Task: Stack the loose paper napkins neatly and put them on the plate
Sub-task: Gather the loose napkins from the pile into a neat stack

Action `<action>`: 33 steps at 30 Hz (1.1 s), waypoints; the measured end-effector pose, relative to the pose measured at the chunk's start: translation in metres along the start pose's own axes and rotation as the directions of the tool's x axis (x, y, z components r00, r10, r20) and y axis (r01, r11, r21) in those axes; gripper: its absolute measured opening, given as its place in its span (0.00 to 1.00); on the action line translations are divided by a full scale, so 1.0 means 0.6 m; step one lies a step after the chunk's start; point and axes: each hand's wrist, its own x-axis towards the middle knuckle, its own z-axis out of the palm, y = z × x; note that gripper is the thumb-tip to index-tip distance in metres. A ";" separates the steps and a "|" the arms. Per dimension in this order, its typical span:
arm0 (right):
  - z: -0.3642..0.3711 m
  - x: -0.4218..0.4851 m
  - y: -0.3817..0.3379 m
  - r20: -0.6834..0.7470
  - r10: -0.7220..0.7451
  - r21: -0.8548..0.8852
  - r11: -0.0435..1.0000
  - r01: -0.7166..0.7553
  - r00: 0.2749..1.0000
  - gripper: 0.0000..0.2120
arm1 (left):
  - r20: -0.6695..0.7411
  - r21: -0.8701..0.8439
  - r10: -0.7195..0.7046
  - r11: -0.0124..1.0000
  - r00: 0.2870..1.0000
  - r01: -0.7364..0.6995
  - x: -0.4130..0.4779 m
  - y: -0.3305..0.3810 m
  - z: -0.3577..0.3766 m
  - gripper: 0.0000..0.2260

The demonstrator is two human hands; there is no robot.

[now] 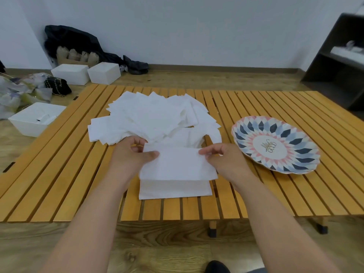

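A messy heap of loose white paper napkins (pixel 153 117) lies on the slatted wooden table (pixel 59 174), toward its far middle. Just in front of it I hold one white napkin (pixel 177 164) by its far corners: my left hand (pixel 134 154) pinches the left corner, my right hand (pixel 224 156) pinches the right one. The held napkin hangs slightly above a small neat stack of napkins (pixel 175 191) near the table's front edge. A patterned plate (pixel 275 144) in blue, pink and white lies to the right of my hands, with nothing on it.
White boxes (pixel 84 73) and an open white bin (pixel 35 119) stand on the floor left of the table, with bags and dark clothing behind them. A dark shelf unit (pixel 338 62) stands at the back right. A dark shoe tip (pixel 216 266) shows at the bottom.
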 end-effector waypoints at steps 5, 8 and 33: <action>0.016 0.015 0.023 0.052 0.011 -0.258 0.966 0.003 0.999 0.13 | 0.017 0.305 0.030 0.952 0.999 -0.034 0.008 -0.015 -0.001 0.11; 0.020 0.019 0.029 0.071 0.020 -0.356 0.934 0.007 0.997 0.13 | 0.020 0.509 0.050 0.859 0.999 -0.053 0.011 -0.024 0.000 0.11; 0.008 0.025 0.026 -0.066 -0.398 -0.830 0.531 0.171 0.915 0.20 | 0.405 0.784 0.197 0.429 0.893 -0.450 -0.017 -0.041 0.049 0.05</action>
